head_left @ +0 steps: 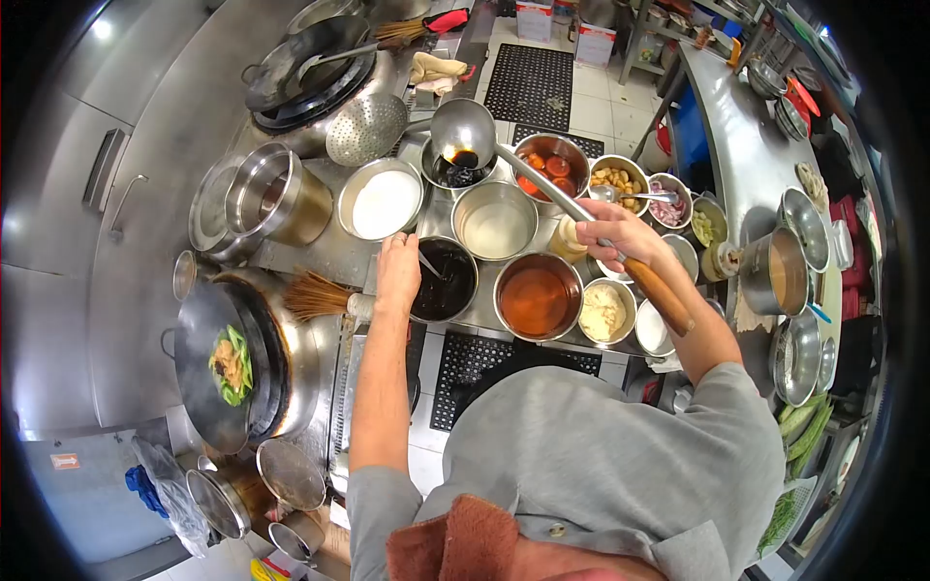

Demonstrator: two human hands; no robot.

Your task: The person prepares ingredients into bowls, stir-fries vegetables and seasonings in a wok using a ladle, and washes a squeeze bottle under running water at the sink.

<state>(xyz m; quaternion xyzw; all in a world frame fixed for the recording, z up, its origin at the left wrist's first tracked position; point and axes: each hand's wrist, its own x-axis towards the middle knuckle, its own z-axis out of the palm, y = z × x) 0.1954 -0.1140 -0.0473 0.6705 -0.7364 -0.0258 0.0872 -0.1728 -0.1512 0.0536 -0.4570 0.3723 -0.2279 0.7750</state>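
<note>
My right hand (625, 235) is wrapped round the handle of a long ladle (464, 133), whose wooden end runs down along my forearm. The ladle's bowl holds some dark liquid and hangs over a pot of dark sauce (457, 175) at the back. My left hand (397, 269) is closed at the rim of another pot of black sauce (449, 281). A thin spoon (429, 262) stands in this sauce, its upper end at my left fingers. Just beyond them is a bowl of white powder or liquid (386, 199).
At the left a steaming wok (215, 373) holds greens and a brown topping. A bamboo brush (323, 295) lies beside it. Pots of cloudy liquid (494, 221), reddish-brown liquid (539, 297) and minced garlic (608, 312) stand close together. A perforated skimmer (365, 131) lies near the far wok.
</note>
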